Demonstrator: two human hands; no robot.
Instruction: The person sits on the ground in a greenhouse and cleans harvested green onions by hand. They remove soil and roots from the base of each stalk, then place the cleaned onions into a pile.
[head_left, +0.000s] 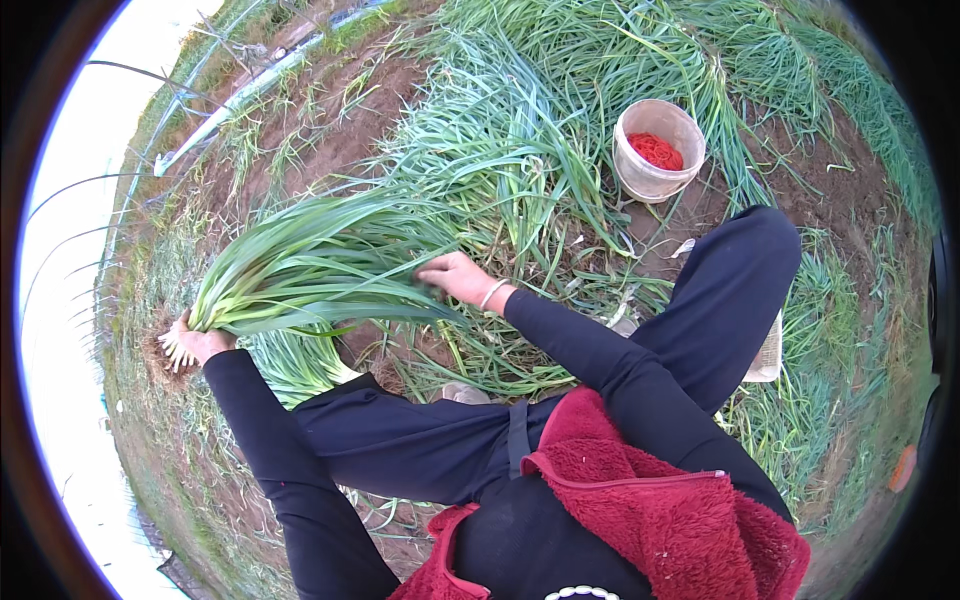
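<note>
A large bunch of long green leafy stalks (300, 262), with white stems and brown roots at its left end, lies across the space before me. My left hand (201, 341) is closed around the white stems just above the roots. At the leafy end, my right hand (457, 279) has its fingers bent at the leaf tips; whether it grips any leaves is not plain. A pale band circles the right wrist. Another leafy bunch (296, 364) lies on the soil below the held one, partly hidden by my leg.
A wide heap of cut leafy plants (495, 142) covers the ground ahead. A whitish plastic bucket (652, 184) with red strands (655, 152) inside stands at the upper right. A pale container (766, 354) shows beside my right knee. Pipes and hoops (217, 120) run along the left.
</note>
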